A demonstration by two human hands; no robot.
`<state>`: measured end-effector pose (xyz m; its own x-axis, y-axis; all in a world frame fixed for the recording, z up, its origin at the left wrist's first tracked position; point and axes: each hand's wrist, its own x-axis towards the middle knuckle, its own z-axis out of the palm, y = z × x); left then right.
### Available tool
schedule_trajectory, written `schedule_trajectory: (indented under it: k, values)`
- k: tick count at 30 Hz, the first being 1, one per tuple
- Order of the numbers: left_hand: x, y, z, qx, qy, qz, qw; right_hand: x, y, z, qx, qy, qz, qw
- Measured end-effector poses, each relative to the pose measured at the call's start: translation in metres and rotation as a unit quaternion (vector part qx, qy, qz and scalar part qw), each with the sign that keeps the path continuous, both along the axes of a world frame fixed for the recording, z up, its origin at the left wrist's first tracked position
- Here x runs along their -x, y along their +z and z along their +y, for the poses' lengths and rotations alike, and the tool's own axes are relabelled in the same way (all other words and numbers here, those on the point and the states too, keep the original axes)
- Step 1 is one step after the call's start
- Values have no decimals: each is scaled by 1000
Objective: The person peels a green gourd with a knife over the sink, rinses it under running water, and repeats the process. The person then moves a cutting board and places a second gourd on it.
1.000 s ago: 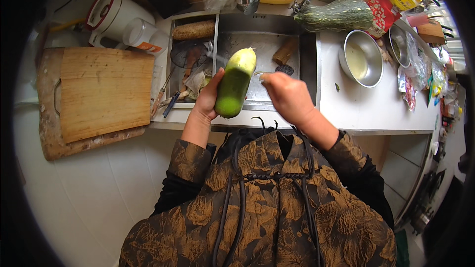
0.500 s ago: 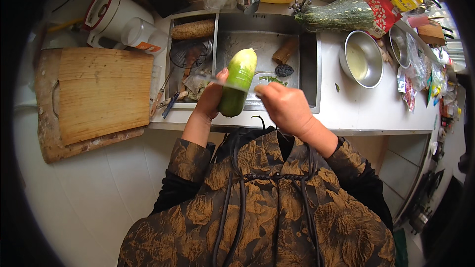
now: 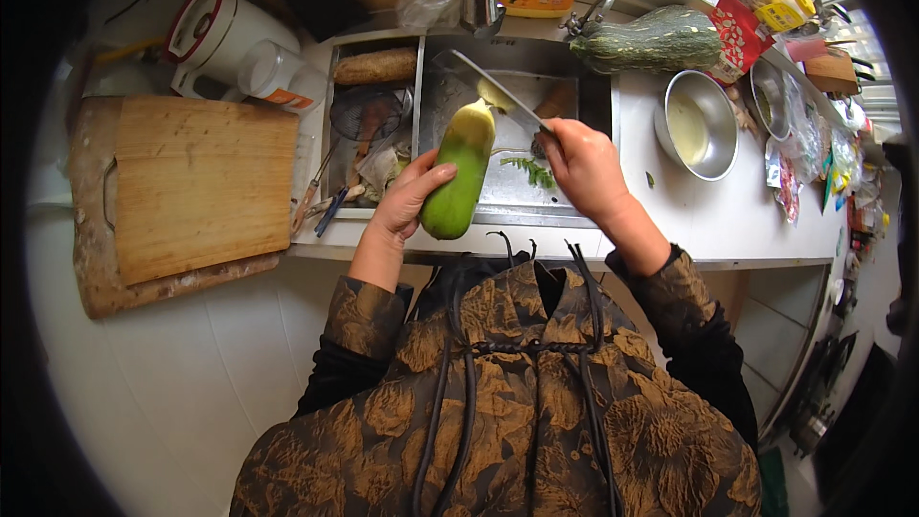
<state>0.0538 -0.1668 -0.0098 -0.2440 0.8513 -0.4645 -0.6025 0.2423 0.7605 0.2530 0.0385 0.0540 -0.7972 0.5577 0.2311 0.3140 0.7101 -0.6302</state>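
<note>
Over the near part of the sink (image 3: 598,86), my left hand (image 3: 407,199) is closed round a green radish (image 3: 458,182). The radish is tilted, its pale yellow tip pointing away from me and its green end near me. My right hand (image 3: 586,168) grips a kitchen knife (image 3: 507,96) by its handle. The blade slants up to the left across the radish's pale tip, where a pale patch shows on it; whether blade and tip touch, I cannot tell. Green leaf scraps (image 3: 528,171) lie on the sink bottom beside the radish.
In the side basin lie a brown root (image 3: 375,66) and a wire skimmer (image 3: 359,115). Cutting boards (image 3: 206,191) stand at left. On the right counter are a large green squash (image 3: 651,39) and a steel bowl (image 3: 697,124). The faucet (image 3: 481,0) overhangs the sink's far edge.
The knife has moved away from me, from the radish's middle to its pale tip. My right hand has shifted right. The radish has tipped slightly, and my left thumb now lies across its side.
</note>
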Motion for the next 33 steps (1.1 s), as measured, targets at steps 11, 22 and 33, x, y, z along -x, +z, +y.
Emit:
schedule_trajectory:
  k: [11,22,33]
  values:
    - [0,-19,10,-12,-7,-137,991,-13,13,-38,53,121,-65,989]
    - [8,3,3,26,-50,32,998,-3,16,13,-34,48,-20,998]
    - [-12,-7,15,92,-42,255,962,-4,15,-25,-44,105,-138,984]
